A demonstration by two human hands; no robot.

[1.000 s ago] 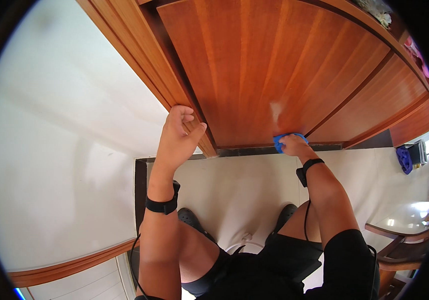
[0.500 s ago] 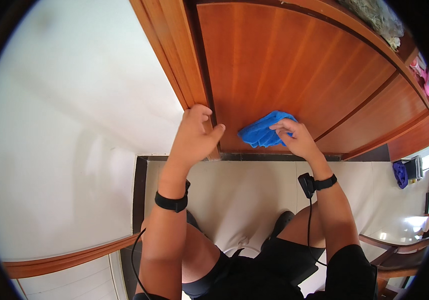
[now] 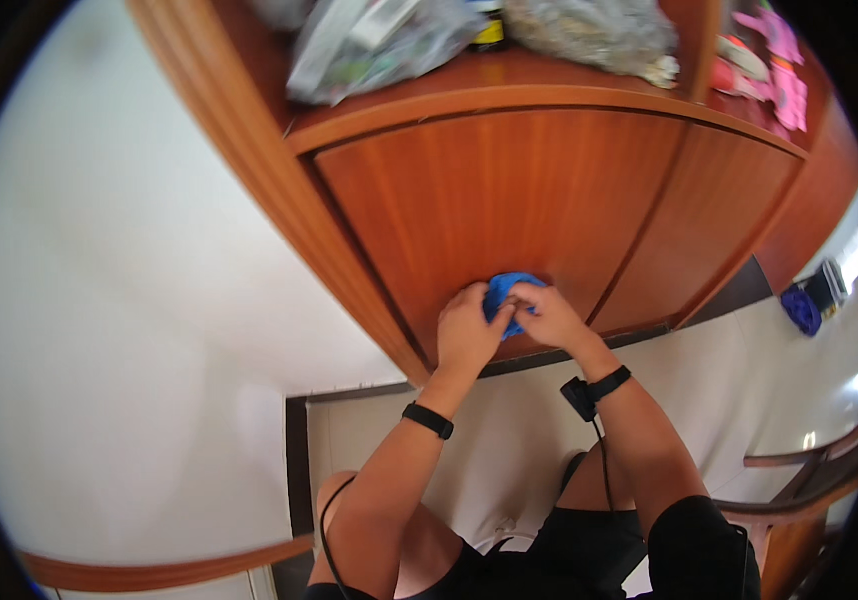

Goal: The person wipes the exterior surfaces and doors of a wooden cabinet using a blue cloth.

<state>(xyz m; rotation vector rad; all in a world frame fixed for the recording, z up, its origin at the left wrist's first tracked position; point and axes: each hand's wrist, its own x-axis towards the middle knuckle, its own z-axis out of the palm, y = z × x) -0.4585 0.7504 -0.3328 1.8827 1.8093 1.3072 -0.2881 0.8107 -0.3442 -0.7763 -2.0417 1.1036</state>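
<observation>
With left hand [image 3: 465, 328] and right hand [image 3: 551, 320] close together, grips a bunched blue cloth [image 3: 500, 291] between them. Curls the left fingers partly in at the cloth's left side, with thumb toward the middle; bends the right fingers onto its right side, also partly closed. Has the cloth in front of the lower part of a brown cupboard door [image 3: 479, 190]; cannot tell whether touching the wood. Wears a black strap [image 3: 428, 420] on the left wrist and another on the right. Shows plastic bags [image 3: 379, 60] on the shelf [image 3: 549, 72] above the door, and a white wall [image 3: 149, 250] at left.
</observation>
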